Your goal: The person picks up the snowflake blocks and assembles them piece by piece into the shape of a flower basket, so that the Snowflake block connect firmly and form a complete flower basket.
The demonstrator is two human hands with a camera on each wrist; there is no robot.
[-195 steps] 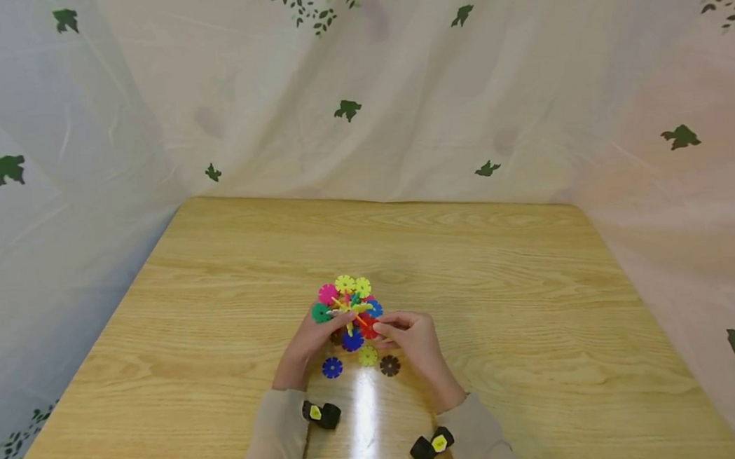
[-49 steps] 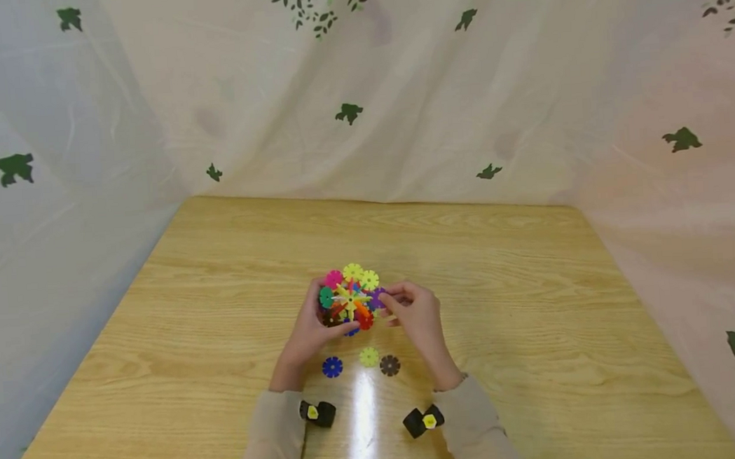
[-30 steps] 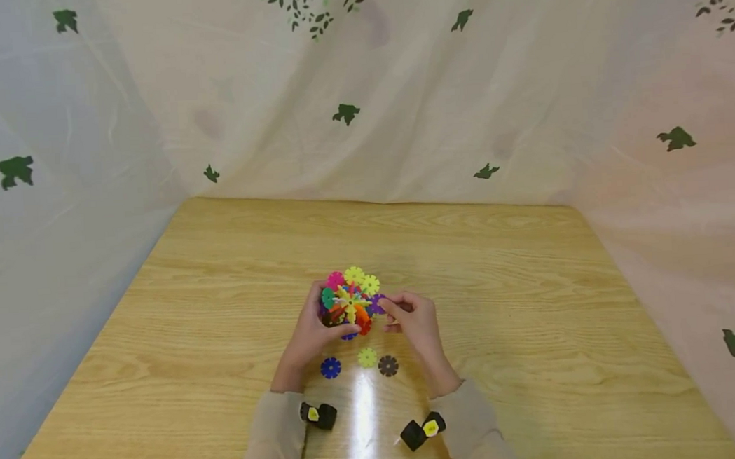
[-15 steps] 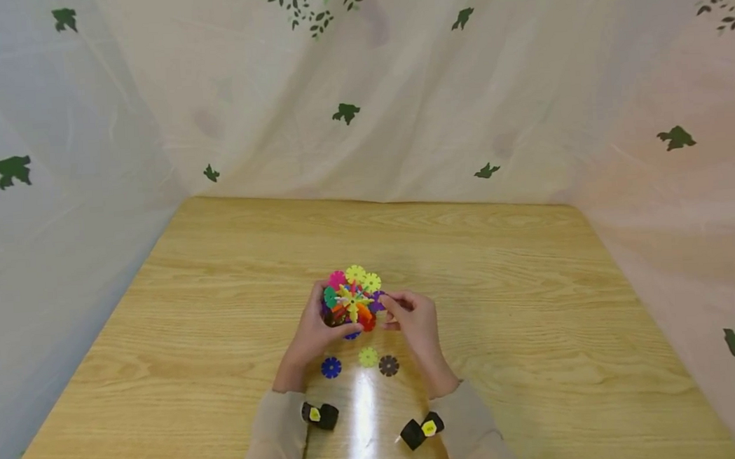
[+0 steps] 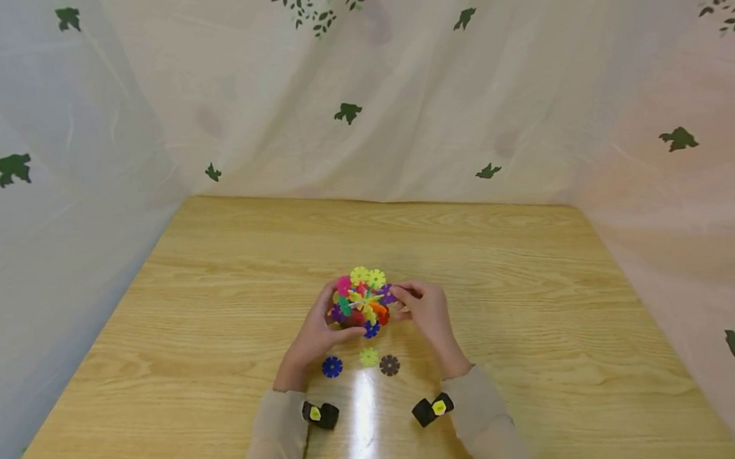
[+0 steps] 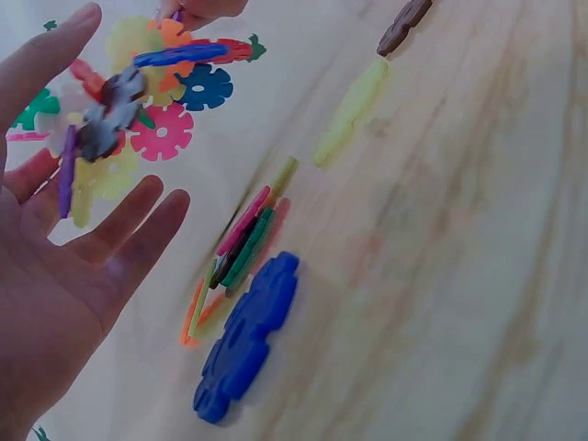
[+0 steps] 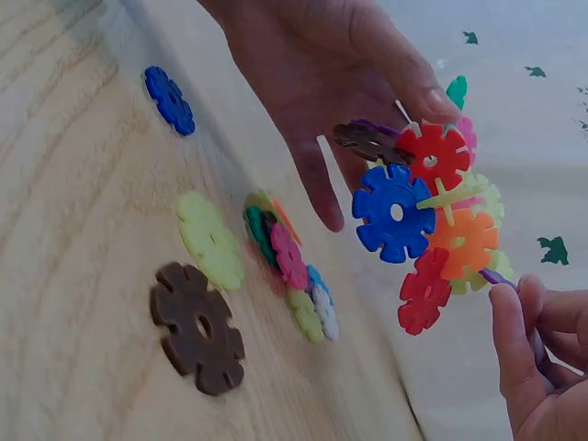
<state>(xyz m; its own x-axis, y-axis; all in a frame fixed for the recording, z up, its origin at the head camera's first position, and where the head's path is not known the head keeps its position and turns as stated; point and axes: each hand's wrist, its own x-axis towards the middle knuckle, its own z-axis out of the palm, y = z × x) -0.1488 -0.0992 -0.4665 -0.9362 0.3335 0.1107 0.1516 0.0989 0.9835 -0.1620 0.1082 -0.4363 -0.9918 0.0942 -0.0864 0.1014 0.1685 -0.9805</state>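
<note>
My left hand (image 5: 316, 334) holds a ball-like cluster (image 5: 365, 302) of notched plastic snowflake discs, slotted together in many colours, above the table. In the right wrist view, the left thumb lies by a red disc (image 7: 432, 158), and a blue disc (image 7: 395, 213) faces the camera. The left wrist view shows spread fingers (image 6: 138, 220) beside the cluster. My right hand (image 5: 429, 315) pinches a purple disc (image 5: 387, 294) between thumb and fingertips at the cluster's right side. Its edge (image 7: 496, 277) meets the cluster near an orange disc (image 7: 470, 243).
Nearer me on the wooden table (image 5: 503, 284) lie a loose blue disc (image 5: 332, 366), a yellow-green disc (image 5: 368, 356) and a brown disc (image 5: 389, 365). Several more discs (image 7: 287, 257) lie in a group beyond them, hidden under the cluster in the head view. Printed curtains enclose the table.
Earliest, my right hand was at a red disc; since then it pinches a purple one. Over the last half second, both hands and the cluster shift slightly right, and the cluster turns.
</note>
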